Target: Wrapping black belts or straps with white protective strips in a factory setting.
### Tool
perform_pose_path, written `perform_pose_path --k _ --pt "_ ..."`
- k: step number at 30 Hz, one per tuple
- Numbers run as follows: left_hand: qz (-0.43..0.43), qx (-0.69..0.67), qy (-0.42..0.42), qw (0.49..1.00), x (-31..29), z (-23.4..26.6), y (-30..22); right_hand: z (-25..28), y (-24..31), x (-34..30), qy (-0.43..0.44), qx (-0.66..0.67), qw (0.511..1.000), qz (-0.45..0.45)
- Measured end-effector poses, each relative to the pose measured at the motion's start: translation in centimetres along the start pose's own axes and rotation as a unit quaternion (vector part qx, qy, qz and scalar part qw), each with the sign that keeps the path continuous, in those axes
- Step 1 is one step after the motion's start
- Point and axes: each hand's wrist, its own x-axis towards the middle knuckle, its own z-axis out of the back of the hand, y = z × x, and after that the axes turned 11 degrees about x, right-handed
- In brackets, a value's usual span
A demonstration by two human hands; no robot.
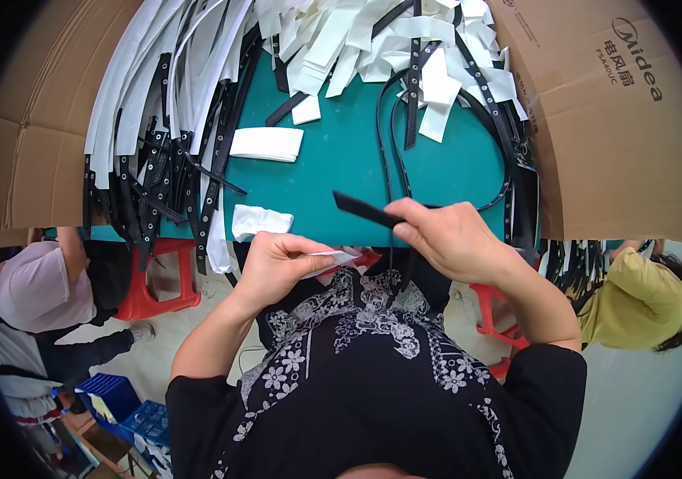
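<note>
My right hand [449,238] pinches the end of a long black strap [366,209], whose tip pokes out to the left above the table's front edge; the rest loops back over the green table [341,160]. My left hand [277,262] grips a white paper strip [333,259], which points right toward the strap. The two hands are close together, just in front of my patterned black top.
Piles of white strips [341,40] and studded black straps [157,184] cover the table's back and left. A folded white stack [267,144] and a white wad [261,221] lie nearby. Cardboard walls [612,120] flank both sides. People sit at the left [37,287] and right [644,295]. Red stools [157,287] stand below.
</note>
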Motion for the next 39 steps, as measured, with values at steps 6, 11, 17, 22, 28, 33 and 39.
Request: perform_pose_path --k 6,11,17,22,28,33,39 --pt "0.007 0.025 -0.001 1.000 0.8 -0.1 -1.1 0.0 -1.0 -0.9 -0.131 -0.099 0.973 0.163" --pt "0.014 0.075 -0.011 0.997 1.4 -0.2 -1.6 0.8 0.2 -1.2 -0.090 -0.193 0.965 0.154" --pt "0.029 0.068 -0.004 0.997 1.6 -0.4 -1.9 1.7 0.3 -1.1 -0.014 -0.218 0.967 0.132" --pt "-0.001 0.197 -0.025 0.980 1.7 -0.6 -1.6 2.0 0.9 -0.6 0.037 -0.234 0.965 0.109" --pt "0.017 0.215 0.060 0.975 3.0 -0.9 -3.0 2.6 0.4 2.2 0.107 -0.249 0.951 0.150" --pt "0.028 0.174 0.083 0.981 3.8 -1.2 -2.5 2.4 0.5 5.8 0.244 -0.232 0.928 0.157" --pt "0.031 0.151 0.042 0.987 2.4 0.8 -0.8 4.1 -2.3 4.6 0.212 -0.179 0.956 0.097"
